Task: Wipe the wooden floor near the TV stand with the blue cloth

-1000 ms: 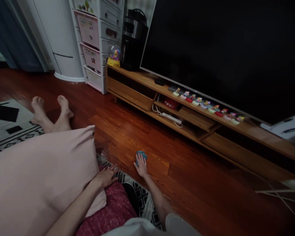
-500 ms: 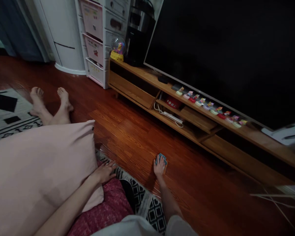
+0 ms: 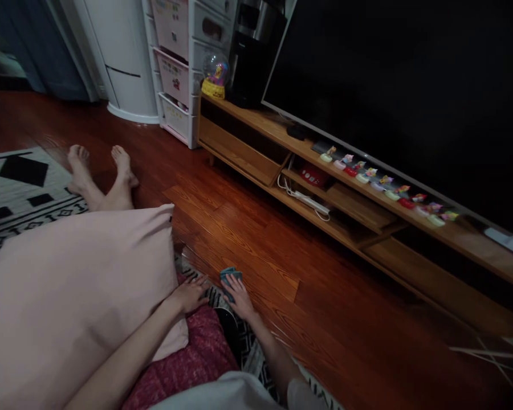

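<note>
My right hand point(image 3: 237, 296) lies flat over a blue-green cloth point(image 3: 227, 273), pressing it to the wooden floor at the rug's edge. Folded layers of the cloth stick out past my fingers. Close by on its left, my left hand point(image 3: 191, 294) rests open with fingers spread and nothing in it, beside the corner of a pale pink pillow point(image 3: 89, 273) and over the dark red fabric point(image 3: 196, 341). The pillow covers my lap and legs.
A low wooden TV stand point(image 3: 256, 171) runs along the wall, with a large dark TV point(image 3: 389, 102) and a row of small figurines point(image 3: 385, 181) on top. A power strip point(image 3: 310, 200) sits on its shelf. Bare feet point(image 3: 122, 162) extend past the pillow near a patterned rug point(image 3: 60, 165).
My right hand has slid the cloth left across the floor, nearer to my left hand. The left hand stays in place. The view has shifted slightly.
</note>
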A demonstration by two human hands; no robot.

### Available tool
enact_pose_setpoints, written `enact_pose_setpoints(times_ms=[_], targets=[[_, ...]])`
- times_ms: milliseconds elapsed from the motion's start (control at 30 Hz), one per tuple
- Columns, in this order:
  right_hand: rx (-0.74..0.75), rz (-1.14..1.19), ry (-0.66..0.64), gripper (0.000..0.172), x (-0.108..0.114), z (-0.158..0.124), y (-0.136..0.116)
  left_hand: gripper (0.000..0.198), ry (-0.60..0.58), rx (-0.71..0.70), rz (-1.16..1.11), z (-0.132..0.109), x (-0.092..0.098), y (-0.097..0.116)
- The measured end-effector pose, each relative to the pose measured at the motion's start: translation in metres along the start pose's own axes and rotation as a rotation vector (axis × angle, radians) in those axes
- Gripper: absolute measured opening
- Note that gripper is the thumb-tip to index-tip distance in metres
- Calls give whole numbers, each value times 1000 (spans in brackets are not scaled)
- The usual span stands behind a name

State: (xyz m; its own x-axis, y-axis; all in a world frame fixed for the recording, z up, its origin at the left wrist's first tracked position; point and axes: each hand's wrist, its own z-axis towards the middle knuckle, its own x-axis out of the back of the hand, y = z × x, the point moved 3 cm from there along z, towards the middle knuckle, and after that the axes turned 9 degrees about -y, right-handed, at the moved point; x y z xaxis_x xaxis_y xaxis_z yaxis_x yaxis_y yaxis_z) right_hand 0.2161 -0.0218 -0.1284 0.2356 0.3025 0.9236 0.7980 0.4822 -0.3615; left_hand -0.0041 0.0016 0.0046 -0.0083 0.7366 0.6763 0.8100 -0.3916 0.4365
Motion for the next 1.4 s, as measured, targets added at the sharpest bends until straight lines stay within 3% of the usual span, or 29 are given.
enact_pose_setpoints(times_ms=[100,233,300,367,467,667,733,833,900,1000,1100,1167,1233,1300,1400], targets=[[-174,-21,49,52,11,-43,48,53,8,-16,-12,0,-1,-1],[-658,-38,292,55,27,-89,123,53,15,-16,-2,3,-3,-3],[-891,-11,397,59,30,-96,141,53,4,-5,16,2,-1,-2],[-1035,19,441,61,26,-91,139,53,-14,6,33,0,2,0],[-953,32,399,61,10,-66,103,52,-9,0,32,-3,5,3],[-238,-24,156,55,-29,-12,0,53,3,2,36,-3,2,2],[-104,-18,114,54,-24,6,-11,53,10,3,37,-3,2,2],[-27,3,91,52,1,33,5,55,10,2,30,-3,2,1],[-87,9,97,51,22,45,33,56,13,-2,23,-3,2,1],[-336,5,168,50,44,43,91,57,25,-9,13,-3,4,2],[-638,8,293,53,51,12,145,58,10,0,24,-3,6,4],[-809,30,398,56,46,-15,166,58,-10,17,41,-3,7,6],[-963,54,517,60,38,-36,169,57,-20,26,48,-4,7,7],[-1085,66,601,61,26,-44,156,56,-20,26,39,-4,8,8],[-1071,64,548,61,5,-28,113,58,-20,28,38,-4,7,7]])
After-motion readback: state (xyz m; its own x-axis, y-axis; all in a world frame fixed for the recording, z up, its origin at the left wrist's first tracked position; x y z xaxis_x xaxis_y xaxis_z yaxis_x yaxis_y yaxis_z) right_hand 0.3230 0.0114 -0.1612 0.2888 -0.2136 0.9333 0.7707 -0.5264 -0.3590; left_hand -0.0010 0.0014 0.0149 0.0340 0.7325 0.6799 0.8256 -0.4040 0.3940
